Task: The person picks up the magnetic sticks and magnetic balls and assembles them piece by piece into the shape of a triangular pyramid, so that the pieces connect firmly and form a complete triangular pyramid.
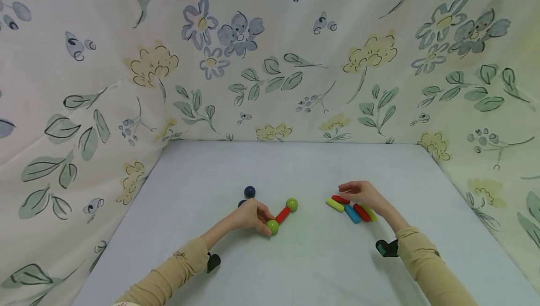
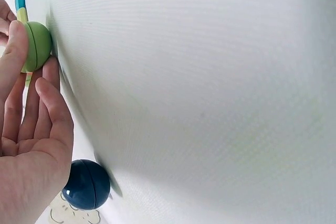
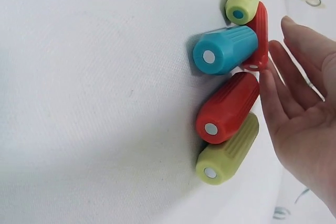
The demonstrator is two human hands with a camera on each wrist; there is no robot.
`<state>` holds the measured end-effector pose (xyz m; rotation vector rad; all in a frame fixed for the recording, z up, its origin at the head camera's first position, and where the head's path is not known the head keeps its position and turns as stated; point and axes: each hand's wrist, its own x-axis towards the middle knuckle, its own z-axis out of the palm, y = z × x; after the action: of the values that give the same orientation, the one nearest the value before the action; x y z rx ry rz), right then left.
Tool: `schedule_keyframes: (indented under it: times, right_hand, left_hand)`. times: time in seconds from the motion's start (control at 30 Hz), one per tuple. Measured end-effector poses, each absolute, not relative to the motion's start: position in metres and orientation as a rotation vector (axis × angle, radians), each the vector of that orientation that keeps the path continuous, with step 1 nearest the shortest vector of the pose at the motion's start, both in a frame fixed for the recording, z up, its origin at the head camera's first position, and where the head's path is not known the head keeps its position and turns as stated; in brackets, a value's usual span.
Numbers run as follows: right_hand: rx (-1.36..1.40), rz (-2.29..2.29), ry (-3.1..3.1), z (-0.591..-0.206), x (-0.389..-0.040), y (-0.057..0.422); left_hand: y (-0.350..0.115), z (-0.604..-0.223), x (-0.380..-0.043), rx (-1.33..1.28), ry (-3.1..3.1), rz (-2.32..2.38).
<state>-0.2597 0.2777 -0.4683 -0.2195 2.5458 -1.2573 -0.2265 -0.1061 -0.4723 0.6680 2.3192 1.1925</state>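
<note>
"Head view shows it best: which ball is in hand?"

"The near green ball point(image 1: 273, 227), low over the white table point(image 1: 295, 268); I can't tell whether it rests there. The left hand point(image 1: 251, 216) pinches it, thumb on one side, fingers on the other, spread only as wide as the ball."

"How would it handle?"

"Light and hard, I'd guess. It's glossy, so it could slip or roll. I'd take hold around its widest part, clear of the side that meets the red rod point(image 1: 283, 214)."

"And past that rod?"

"The far green ball point(image 1: 292, 204), beyond the near green ball and to its right. Two navy balls point(image 1: 250, 191) sit beyond it to the left, one partly hidden by the hand."

"The right hand point(image 1: 363, 194)?"

"Well to the right of the near green ball, fingers loosely parted, gripping nothing. Close by lie two yellow-green rods point(image 3: 228, 153), two loose red rods point(image 3: 228, 108) and a blue rod point(image 3: 233, 48). Whether a fingertip brushes one red, I can't tell."

"Those ribbed sides should grip well."

"Yes, and the pale end discs point(image 3: 209, 57) look like magnets, so I'd keep fingers off the ends."

"Farthest beyond the near green ball hangs the floral cloth point(image 1: 270, 29)."
</note>
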Motion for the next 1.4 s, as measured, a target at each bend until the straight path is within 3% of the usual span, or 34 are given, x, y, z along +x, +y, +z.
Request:
schedule_keyframes:
  times: [0.77,1.4]
  right_hand:
    - [-0.332,-1.071,2.704,-0.4781,-0.2589,0.2736]
    - [-0.266,-1.289,2.707,-0.4775,-0.2545,0.2732]
  left_hand:
    - [-0.1048,-0.4755,-0.2284,0.619,2.325,1.173]
    - [-0.1055,-0.4721,-0.226,0.647,2.289,1.23]
